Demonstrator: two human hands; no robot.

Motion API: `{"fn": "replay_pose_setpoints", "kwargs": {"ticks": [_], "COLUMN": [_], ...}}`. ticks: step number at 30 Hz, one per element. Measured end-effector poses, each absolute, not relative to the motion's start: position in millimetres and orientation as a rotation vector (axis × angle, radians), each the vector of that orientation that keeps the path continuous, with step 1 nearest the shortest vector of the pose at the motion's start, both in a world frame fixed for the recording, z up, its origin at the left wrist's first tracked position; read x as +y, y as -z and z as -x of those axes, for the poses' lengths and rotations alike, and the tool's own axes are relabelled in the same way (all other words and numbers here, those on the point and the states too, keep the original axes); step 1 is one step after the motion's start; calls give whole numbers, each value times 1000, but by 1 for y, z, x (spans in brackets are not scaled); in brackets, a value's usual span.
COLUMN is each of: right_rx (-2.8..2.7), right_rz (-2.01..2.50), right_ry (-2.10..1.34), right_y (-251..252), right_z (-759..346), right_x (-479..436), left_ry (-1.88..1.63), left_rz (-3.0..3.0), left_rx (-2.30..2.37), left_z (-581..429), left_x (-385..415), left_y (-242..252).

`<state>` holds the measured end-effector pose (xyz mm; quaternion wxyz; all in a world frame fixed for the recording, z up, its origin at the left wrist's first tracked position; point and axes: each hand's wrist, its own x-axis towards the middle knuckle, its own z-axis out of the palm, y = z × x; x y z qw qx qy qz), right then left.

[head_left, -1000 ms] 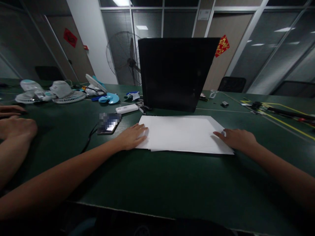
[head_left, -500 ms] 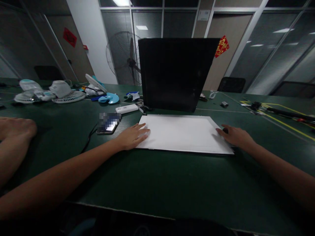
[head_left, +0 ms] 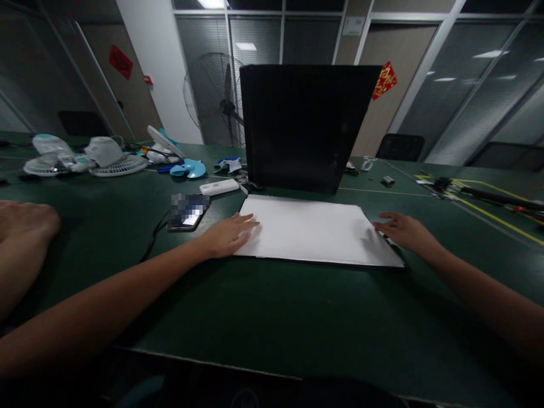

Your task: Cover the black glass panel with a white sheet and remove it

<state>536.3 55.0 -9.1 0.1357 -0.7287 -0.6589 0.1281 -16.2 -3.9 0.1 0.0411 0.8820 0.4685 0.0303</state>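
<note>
Fingers spread and apart, the left hand (head_left: 229, 233) lay over the left edge of the white paper (head_left: 301, 232), clamping nothing; from my distant station I judged that its light pressure steadied that side. At the opposite edge, the right hand (head_left: 403, 231) had its thumb and fingers parted, with nothing I could make out between them, and I could not tell whether a fingertip touched the paper. The paper lay flat on the green table (head_left: 263, 317), squarely between both hands, probably so each could reach its own edge. Just behind it a black panel (head_left: 310, 127) stood upright; what held it up was hidden from me. Near the left wrist, the smartphone (head_left: 188, 213) and a white oblong device (head_left: 219, 187) sat clear of the paper, and another person's hand (head_left: 28, 221) rested well apart, farther left.
</note>
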Motion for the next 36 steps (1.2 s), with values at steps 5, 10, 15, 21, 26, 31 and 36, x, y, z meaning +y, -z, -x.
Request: {"fn": "replay_pose_setpoints", "kwargs": {"ticks": [5,10,15,21,26,31,36], "right_rx": [-1899,-1786,-1590,-1367,-1182,-1082,-938], "right_rz": [2127,2082,2045,1922,1805,1713,1581], "right_ry": [-313,-469,-669,-910,-1069,-1162,-1191], "right_y": [5,2,-1,-9,-14,-22,-28], "right_z": [-530,-522,-518,-512,-514,-511,-501], "right_x": [51,50,49,45,45,40,34], "left_ry": [-104,-70,35,154,165,190,248], "left_rz": [-2728,-2786,-2821,-2836,-2809,-2800,-2792], "left_rx": [1473,1479,1495,1459,1448,1436,1444], "left_z": [12,7,8,7,7,9,7], "left_x": [-6,-11,-10,-9,-9,-7,-7], "left_y": [-6,-12,-15,-15,-12,-11,-12]}}
